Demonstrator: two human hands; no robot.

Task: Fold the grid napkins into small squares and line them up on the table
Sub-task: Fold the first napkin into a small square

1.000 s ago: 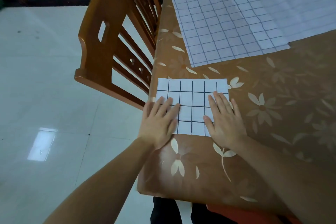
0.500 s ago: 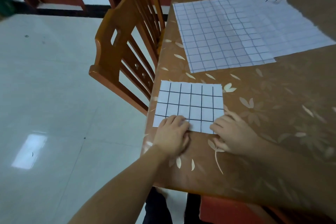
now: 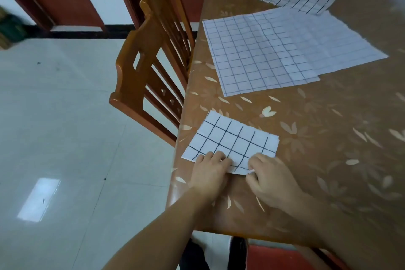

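Both bare forearms reach forward from the near edge of the view, the left one coming up from the lower left at a slant, the right one entering from the lower right. The left hand (image 3: 211,174) lies knuckles up with its fingers curled under, their tips pinching the near edge of the folded napkin (image 3: 235,138). The right hand (image 3: 270,178) sits just beside it, fingers bent, thumb and forefinger pinching the near right corner of the same napkin. The two hands are close but apart.
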